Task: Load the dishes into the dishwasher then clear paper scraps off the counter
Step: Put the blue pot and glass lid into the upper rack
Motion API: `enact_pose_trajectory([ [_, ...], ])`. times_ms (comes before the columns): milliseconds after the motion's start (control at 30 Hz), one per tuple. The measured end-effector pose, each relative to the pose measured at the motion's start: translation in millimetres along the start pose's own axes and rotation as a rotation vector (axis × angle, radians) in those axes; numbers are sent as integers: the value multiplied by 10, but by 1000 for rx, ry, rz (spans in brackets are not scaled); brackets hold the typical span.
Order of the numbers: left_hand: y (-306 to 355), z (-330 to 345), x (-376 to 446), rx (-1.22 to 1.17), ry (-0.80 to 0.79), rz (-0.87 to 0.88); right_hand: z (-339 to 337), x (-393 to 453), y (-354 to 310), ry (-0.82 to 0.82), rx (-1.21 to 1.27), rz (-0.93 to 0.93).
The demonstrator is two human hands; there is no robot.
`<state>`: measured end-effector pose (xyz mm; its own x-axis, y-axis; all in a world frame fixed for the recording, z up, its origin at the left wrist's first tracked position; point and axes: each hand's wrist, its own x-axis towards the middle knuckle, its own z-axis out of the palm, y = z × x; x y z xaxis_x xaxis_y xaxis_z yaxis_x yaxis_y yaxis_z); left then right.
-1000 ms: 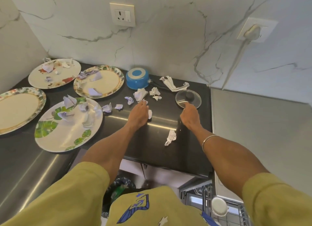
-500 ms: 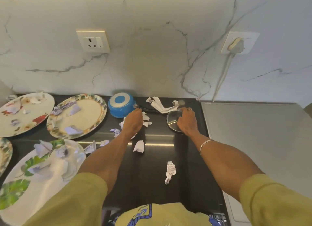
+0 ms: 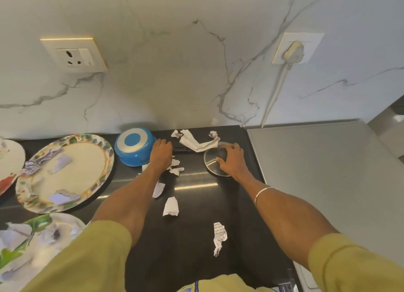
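Note:
An upside-down blue saucepan (image 3: 131,146) stands at the back of the black counter (image 3: 196,204). My left hand (image 3: 161,155) curls over its black handle (image 3: 181,149) right beside the pan. A round glass lid (image 3: 213,168) lies further right, and my right hand (image 3: 232,160) lies on it with fingers curled round its dark knob. Paper scraps lie around: a long white strip (image 3: 196,144) behind the hands, a folded piece (image 3: 170,206), a printed crumple (image 3: 219,235). A floral-rimmed plate (image 3: 96,145) with scraps on it sits to the left.
Two more plates, one at the left edge (image 3: 11,158) and a leaf-patterned plate (image 3: 72,220) at bottom left, hold paper bits. A grey surface (image 3: 328,171) adjoins the counter on the right. A marble wall with a socket (image 3: 74,55) and a plugged-in cable (image 3: 293,51) stands behind.
Both hands reached further back: the left from the scraps onto the saucepan handle, the right from the lid's near edge onto its knob. The view shifted forward.

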<state>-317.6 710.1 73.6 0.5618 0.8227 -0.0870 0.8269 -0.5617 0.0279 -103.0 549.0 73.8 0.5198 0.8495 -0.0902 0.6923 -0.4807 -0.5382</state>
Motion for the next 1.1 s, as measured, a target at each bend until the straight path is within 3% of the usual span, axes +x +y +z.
enact_pose_trajectory([
  [133, -4, 33, 167, 53, -83, 17, 36, -33, 50, 58, 154, 31],
  [267, -6, 107, 208, 99, -54, 16, 69, -18, 74, 59, 199, 56],
  [600, -83, 169, 190, 191, -125, 56, 52, 45, 97, 4, 129, 17],
  [1100, -103, -19, -59, 140, -76, 43, 11, -74, 43, -51, -26, -13],
])
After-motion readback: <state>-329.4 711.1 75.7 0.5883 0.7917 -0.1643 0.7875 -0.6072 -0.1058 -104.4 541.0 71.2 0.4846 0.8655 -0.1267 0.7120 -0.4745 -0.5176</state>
